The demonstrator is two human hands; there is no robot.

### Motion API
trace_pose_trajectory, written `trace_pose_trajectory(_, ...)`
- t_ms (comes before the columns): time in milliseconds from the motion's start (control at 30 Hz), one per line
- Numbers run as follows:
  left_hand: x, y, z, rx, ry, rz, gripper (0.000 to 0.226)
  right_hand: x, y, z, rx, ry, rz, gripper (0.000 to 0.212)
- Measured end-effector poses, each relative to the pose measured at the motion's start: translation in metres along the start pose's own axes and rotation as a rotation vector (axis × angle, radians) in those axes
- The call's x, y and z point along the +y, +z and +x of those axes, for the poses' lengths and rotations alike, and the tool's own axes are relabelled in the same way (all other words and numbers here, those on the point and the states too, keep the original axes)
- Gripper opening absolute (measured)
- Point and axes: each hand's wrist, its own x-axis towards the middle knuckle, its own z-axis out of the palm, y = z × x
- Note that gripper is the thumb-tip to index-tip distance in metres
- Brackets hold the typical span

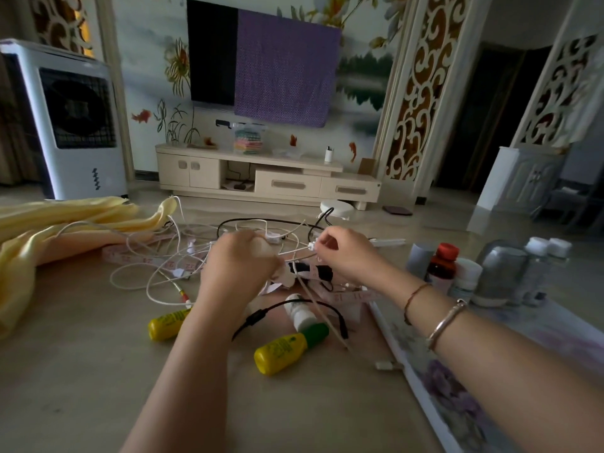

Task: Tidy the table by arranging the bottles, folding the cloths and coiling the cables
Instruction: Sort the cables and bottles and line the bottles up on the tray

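A tangle of white cables lies spread over the beige table, with a black cable looping behind it. My left hand grips a bundle of white cable. My right hand pinches a white plug at a cable's end. Two yellow bottles lie on their sides, one by my left forearm and one with a green cap in front. A small white bottle lies between my arms. A yellow cloth is heaped at the left.
Upright bottles stand at the right: a red-capped brown one, white ones and clear ones. A pink tape measure runs under the cables. A flowered mat covers the right side. A black inline adapter lies near my left wrist.
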Motion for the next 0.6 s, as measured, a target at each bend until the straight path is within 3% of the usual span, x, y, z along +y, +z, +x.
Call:
trace_pose_trajectory(67,0.005,-0.002,-0.001,0.069,-0.011,-0.178,0.021,-0.009,-0.006,0.000,-0.080,0.089,0.170,0.028)
trace_pose_trajectory(167,0.003,0.000,0.002,0.136,-0.017,-0.375,0.045,-0.019,-0.015,-0.003,-0.222,0.175,0.390,0.033)
trace_pose_trajectory(267,0.004,0.010,0.001,0.010,-0.084,-0.500,0.045,-0.019,-0.019,-0.007,-0.264,0.190,0.569,0.033)
trace_pose_trajectory(367,0.007,0.027,0.001,-0.119,-0.150,-0.594,0.032,-0.014,-0.029,-0.010,-0.155,0.217,0.627,0.035)
trace_pose_trajectory(467,0.013,0.049,-0.003,-0.164,-0.053,-0.375,0.037,-0.002,-0.048,-0.013,0.013,0.174,0.512,0.023)
trace_pose_trajectory(600,0.018,0.080,-0.015,-0.224,0.401,0.094,0.039,0.018,-0.075,-0.017,0.251,0.020,0.173,0.019)
